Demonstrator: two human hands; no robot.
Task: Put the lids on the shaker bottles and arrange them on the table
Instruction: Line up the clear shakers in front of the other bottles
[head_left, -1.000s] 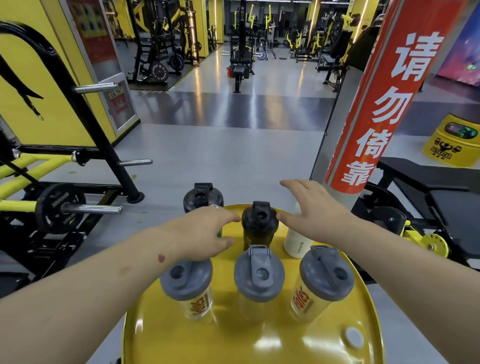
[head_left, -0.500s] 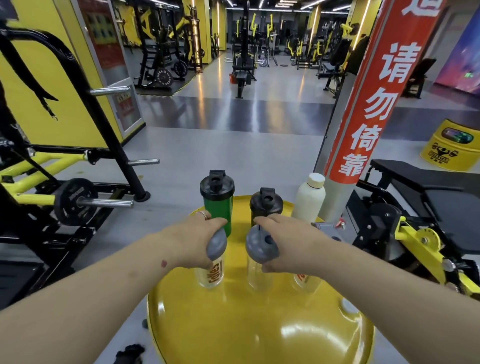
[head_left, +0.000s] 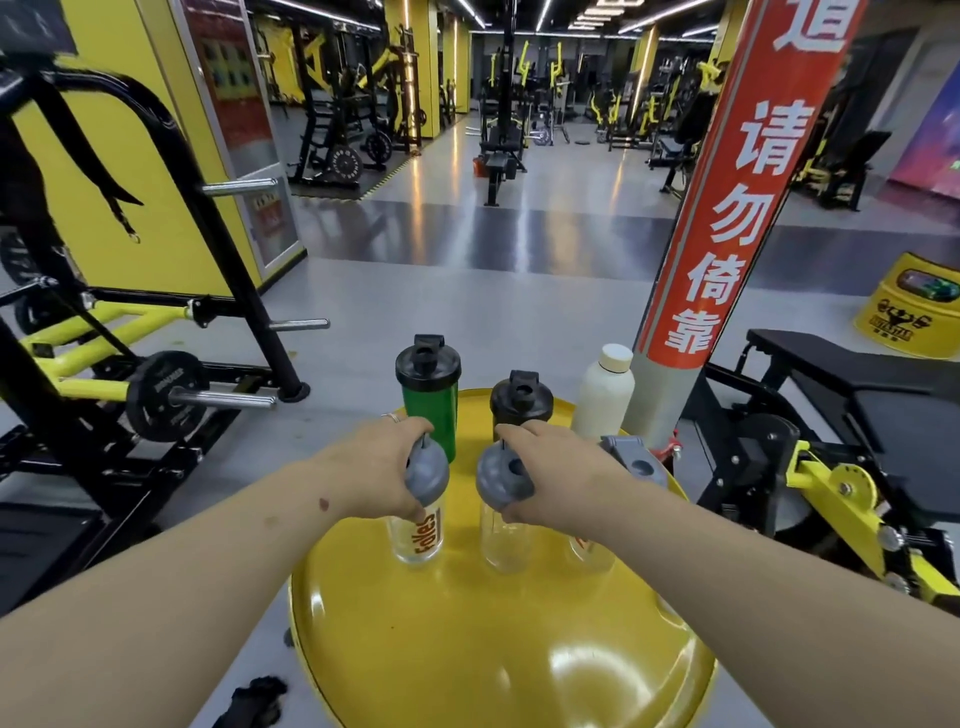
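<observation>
Three clear shaker bottles with grey lids stand in a row on the round yellow table (head_left: 467, 649). My left hand (head_left: 379, 467) grips the grey lid (head_left: 427, 470) of the left clear bottle (head_left: 418, 535), which bears orange lettering. My right hand (head_left: 550, 467) grips the grey lid (head_left: 501, 480) of the middle clear bottle (head_left: 504, 540). The third clear bottle (head_left: 636, 462) stands behind my right forearm, mostly hidden. Behind them stand a green shaker with a black lid (head_left: 430, 395), a black shaker (head_left: 521, 397) and a white bottle (head_left: 605, 392).
A red pillar with white characters (head_left: 727, 218) rises just past the table's far right. A black weight rack with plates (head_left: 156, 384) stands to the left, a black bench with yellow parts (head_left: 831, 426) to the right. A small dark object (head_left: 254, 699) lies on the floor.
A second ago my hands reached toward the back bottles. They have since come back onto the lids of the left and middle clear bottles, and my head has pulled away from the table.
</observation>
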